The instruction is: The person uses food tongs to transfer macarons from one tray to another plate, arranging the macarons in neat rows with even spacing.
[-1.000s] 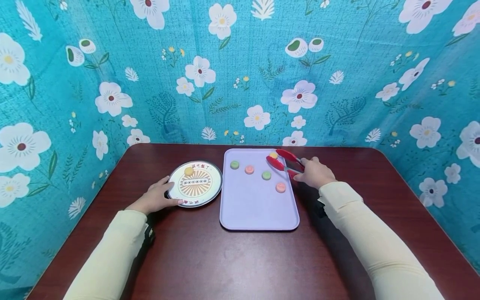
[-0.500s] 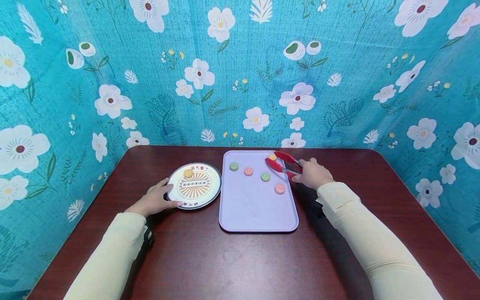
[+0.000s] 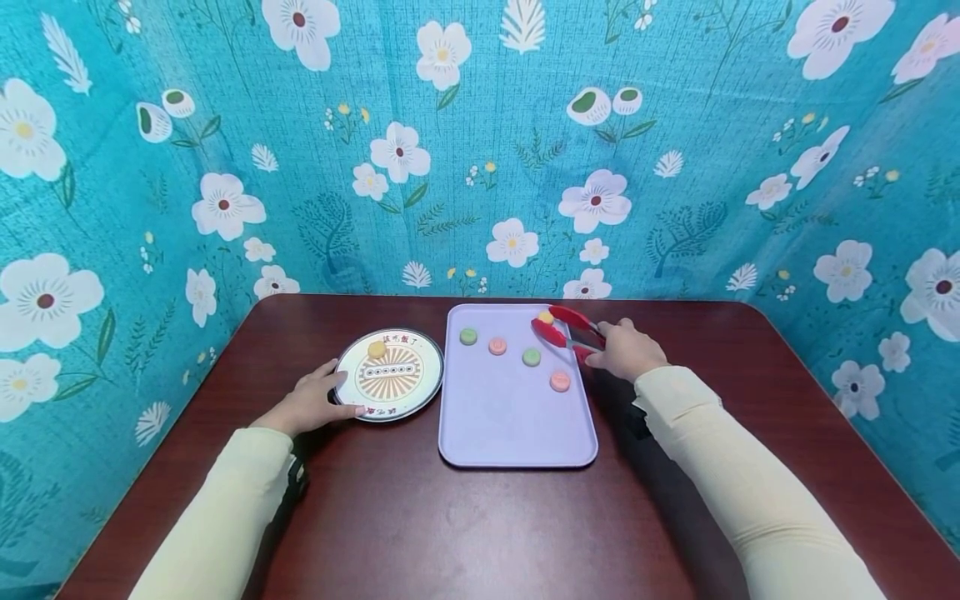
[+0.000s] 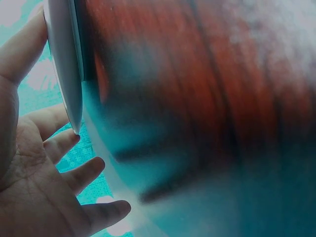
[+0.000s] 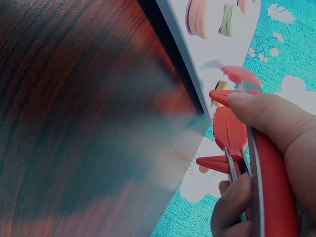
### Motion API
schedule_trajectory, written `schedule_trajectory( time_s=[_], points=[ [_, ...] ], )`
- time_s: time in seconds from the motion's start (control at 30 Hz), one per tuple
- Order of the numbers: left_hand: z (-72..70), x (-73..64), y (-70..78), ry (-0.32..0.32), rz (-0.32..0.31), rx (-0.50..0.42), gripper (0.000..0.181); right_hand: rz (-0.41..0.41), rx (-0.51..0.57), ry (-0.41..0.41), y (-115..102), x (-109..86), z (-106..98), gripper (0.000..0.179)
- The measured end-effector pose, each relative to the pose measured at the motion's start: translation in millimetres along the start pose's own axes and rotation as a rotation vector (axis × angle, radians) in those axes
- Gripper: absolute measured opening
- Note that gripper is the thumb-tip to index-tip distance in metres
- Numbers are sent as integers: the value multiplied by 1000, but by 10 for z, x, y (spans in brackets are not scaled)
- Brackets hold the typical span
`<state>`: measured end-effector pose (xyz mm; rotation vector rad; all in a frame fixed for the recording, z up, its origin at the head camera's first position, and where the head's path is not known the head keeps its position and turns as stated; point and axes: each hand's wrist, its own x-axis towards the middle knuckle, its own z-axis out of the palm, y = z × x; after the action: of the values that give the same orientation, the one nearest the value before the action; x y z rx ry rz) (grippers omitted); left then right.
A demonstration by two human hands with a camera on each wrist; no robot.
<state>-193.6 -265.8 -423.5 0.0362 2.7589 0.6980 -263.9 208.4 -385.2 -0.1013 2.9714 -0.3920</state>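
Note:
My left hand [image 3: 307, 402] holds the rim of a round white plate [image 3: 408, 398] with printed patterns, thumb at the near edge and fingers at the left. In the left wrist view, the ring and little fingers are spread away from it. A yellow macaron [image 3: 377, 350] lies on the plate. My right hand [image 3: 632, 350] grips red-tipped tongs [image 3: 576, 318]. Their heads stand on either side of another yellow macaron [image 3: 546, 318] at the far right of a lilac tray [image 3: 510, 425]; whether they press it, I cannot tell. Several green macarons [image 3: 532, 357] and pink macarons [image 3: 560, 381] lie nearby.
Plate and tray stand side by side on a dark brown wooden table [image 3: 480, 533]. Behind it and at both sides hangs a turquoise floral cloth [image 3: 465, 150]. The tray has a low raised rim.
The head view has tilted up a little, so everything sits slightly lower in it. Both hands, the tongs and the macarons keep nearly the same places.

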Motion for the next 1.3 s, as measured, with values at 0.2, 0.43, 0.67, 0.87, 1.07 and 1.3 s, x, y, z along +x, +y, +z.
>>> schedule_trajectory(
  time_s=[0.2, 0.43, 0.67, 0.87, 1.07, 1.3],
  points=[
    [-1, 12, -8, 3, 2, 12, 99, 0, -4, -5, 1, 28, -12, 83],
    [2, 19, -12, 3, 2, 19, 98, 5, -4, -6, 3, 42, -19, 82],
    [4, 15, -7, 5, 0, 8, 98, 7, -10, -17, -15, 41, -38, 81],
    [-8, 1, 2, 1, 1, 8, 98, 11, -21, -22, -31, 61, -50, 81],
    [-22, -27, 34, -6, -9, -4, 99, 8, -29, -16, -51, 91, -44, 80],
    [-11, -27, 41, -1, -19, 2, 99, 4, -33, -17, -81, 105, -59, 73]
  ],
)
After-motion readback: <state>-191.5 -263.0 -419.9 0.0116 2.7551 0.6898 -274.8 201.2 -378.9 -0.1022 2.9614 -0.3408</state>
